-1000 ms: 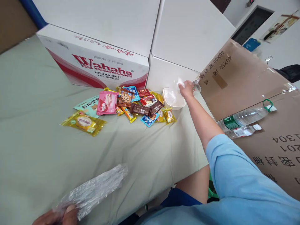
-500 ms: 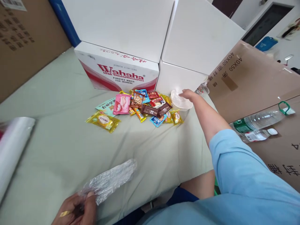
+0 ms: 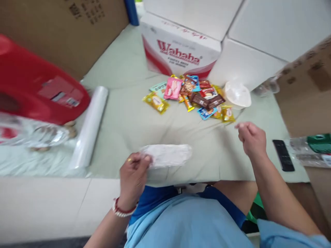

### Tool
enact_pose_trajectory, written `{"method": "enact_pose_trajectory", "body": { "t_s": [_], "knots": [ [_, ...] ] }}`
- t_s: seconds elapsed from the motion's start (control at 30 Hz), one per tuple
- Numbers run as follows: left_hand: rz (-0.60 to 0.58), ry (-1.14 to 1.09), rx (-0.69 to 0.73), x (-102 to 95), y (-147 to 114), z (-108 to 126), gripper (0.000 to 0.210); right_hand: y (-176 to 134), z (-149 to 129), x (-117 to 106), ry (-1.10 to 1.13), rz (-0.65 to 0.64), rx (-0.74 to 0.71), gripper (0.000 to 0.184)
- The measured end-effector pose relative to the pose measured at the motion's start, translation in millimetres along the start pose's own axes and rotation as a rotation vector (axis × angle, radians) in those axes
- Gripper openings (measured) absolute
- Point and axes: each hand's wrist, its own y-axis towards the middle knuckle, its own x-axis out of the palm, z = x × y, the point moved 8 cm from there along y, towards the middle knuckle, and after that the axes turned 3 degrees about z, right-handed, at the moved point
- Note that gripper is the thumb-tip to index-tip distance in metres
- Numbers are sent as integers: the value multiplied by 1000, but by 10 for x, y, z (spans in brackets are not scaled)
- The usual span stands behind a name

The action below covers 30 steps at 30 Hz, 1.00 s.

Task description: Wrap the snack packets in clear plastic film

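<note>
My left hand [image 3: 134, 172] pinches one end of a folded strip of clear, crinkled plastic film [image 3: 169, 155], which stretches rightward above the cloth. My right hand [image 3: 252, 137] is raised over the right part of the table, its fingers curled together. Whether anything small sits in those fingers, I cannot make out. Beyond it stands a translucent plastic tub [image 3: 236, 98] beside a pile of wrapped snacks, among them a pink packet [image 3: 172, 88], a brown bar [image 3: 200, 100] and a yellow packet [image 3: 156, 102].
A white Wahaba-style carton [image 3: 181, 51], printed "Wahaha", backs the snacks. On the left lie a roll of clear plastic [image 3: 90, 127] and a large red container [image 3: 38, 82]. A black phone [image 3: 283, 155] rests near the right edge, with clear bottles [image 3: 300, 144] past it.
My right hand has come back from the tub toward me, its fingers now curled. The view has swung left and down. My left hand still grips the plastic film.
</note>
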Motion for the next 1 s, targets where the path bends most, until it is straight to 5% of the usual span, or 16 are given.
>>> {"method": "enact_pose_trajectory", "body": {
  "t_s": [0.1,0.2,0.33,0.47,0.77,0.9,1.0],
  "knots": [
    [-171,-152,-112,309,-42,-45,43,-886,-250,263,3,-247,-80,20],
    [-315,-177,-146,602,-114,-23,42,-1369,-543,420,110,-283,-172,11],
    [-487,-157,-143,943,-231,10,41,-1525,-824,559,47,-262,-395,41],
    [-548,-209,-242,1142,-352,-17,52,-1542,-797,699,-30,-386,-497,17],
    [-646,-139,-378,1289,-721,-65,96,-1599,-596,880,234,-460,-30,24],
    [-712,-143,-361,1412,-852,-72,81,-1634,-652,926,334,-508,19,30],
    [-675,-167,-351,1431,-810,-108,51,-1619,-493,904,439,-455,214,33]
  ]
}}
